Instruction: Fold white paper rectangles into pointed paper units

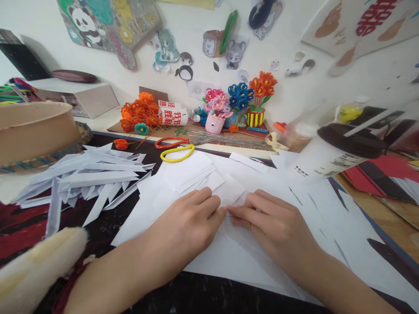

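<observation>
My left hand [190,222] and my right hand [271,224] rest side by side on a small white paper piece [229,192] lying on larger white sheets [229,257]. The fingers of both hands are curled and pressed down, their tips meeting at the paper's near edge as if pinching a fold. A loose stack of white paper rectangles [188,170] lies just beyond my left hand.
A pile of folded white paper strips [88,179] lies at the left. Yellow-handled scissors [176,153] and red-handled scissors [170,142] lie behind. Pipe-cleaner flowers in pots [238,104] line the wall. A cup with a dark lid [330,155] stands at right, a cardboard tub [32,131] at left.
</observation>
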Demonstrator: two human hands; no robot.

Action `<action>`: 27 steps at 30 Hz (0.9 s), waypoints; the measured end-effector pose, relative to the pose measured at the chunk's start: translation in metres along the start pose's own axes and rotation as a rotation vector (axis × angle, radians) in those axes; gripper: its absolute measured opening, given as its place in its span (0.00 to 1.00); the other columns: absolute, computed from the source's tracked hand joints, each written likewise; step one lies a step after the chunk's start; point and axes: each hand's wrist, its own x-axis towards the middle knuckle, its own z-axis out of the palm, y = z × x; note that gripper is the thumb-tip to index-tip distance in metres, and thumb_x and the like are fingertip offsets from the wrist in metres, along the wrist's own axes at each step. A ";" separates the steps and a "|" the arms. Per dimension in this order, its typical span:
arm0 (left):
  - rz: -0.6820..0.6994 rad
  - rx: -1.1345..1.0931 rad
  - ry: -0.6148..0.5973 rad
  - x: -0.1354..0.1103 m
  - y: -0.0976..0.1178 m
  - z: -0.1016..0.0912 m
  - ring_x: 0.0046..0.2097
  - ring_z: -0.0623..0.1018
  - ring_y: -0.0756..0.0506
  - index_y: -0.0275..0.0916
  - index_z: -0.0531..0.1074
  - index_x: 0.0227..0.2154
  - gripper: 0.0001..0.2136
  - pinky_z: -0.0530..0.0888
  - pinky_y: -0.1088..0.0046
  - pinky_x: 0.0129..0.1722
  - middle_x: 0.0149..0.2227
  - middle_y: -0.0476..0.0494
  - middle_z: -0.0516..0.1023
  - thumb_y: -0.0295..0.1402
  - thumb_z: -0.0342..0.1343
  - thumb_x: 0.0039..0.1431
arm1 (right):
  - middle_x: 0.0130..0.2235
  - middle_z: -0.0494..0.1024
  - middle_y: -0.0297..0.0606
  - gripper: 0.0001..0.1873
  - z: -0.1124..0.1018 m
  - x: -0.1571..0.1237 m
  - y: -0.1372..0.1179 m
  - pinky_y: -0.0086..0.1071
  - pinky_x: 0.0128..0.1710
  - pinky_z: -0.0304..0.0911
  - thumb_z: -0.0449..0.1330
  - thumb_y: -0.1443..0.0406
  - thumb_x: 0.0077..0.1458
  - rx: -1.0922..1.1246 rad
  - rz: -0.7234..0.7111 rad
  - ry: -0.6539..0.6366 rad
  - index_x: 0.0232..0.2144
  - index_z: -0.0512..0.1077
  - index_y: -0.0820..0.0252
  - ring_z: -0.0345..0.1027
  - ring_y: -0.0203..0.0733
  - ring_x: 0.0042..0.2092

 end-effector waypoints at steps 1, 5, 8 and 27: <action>0.004 0.006 0.009 0.000 0.000 0.000 0.32 0.65 0.44 0.31 0.71 0.39 0.10 0.67 0.68 0.29 0.30 0.43 0.69 0.19 0.46 0.61 | 0.24 0.70 0.35 0.13 0.000 0.000 0.000 0.31 0.25 0.58 0.53 0.69 0.64 -0.010 -0.002 0.005 0.34 0.77 0.62 0.62 0.37 0.28; 0.021 0.023 0.013 0.000 -0.001 0.000 0.32 0.66 0.44 0.30 0.72 0.37 0.09 0.68 0.68 0.30 0.30 0.42 0.69 0.20 0.47 0.61 | 0.24 0.71 0.35 0.14 0.000 0.001 -0.001 0.31 0.26 0.58 0.53 0.71 0.63 -0.035 -0.008 0.007 0.32 0.78 0.61 0.62 0.37 0.28; 0.034 0.042 0.019 0.001 -0.001 0.000 0.32 0.65 0.44 0.30 0.72 0.37 0.09 0.68 0.69 0.29 0.29 0.43 0.69 0.19 0.47 0.61 | 0.24 0.71 0.34 0.16 0.000 0.002 -0.002 0.31 0.27 0.57 0.52 0.71 0.63 -0.054 -0.018 0.006 0.28 0.77 0.61 0.62 0.37 0.28; -0.037 0.024 -0.063 0.002 -0.005 -0.003 0.32 0.67 0.45 0.36 0.74 0.38 0.07 0.61 0.67 0.30 0.28 0.47 0.72 0.23 0.52 0.62 | 0.23 0.69 0.37 0.17 0.002 0.005 -0.004 0.33 0.25 0.50 0.52 0.77 0.60 -0.303 -0.249 0.002 0.21 0.73 0.67 0.58 0.38 0.27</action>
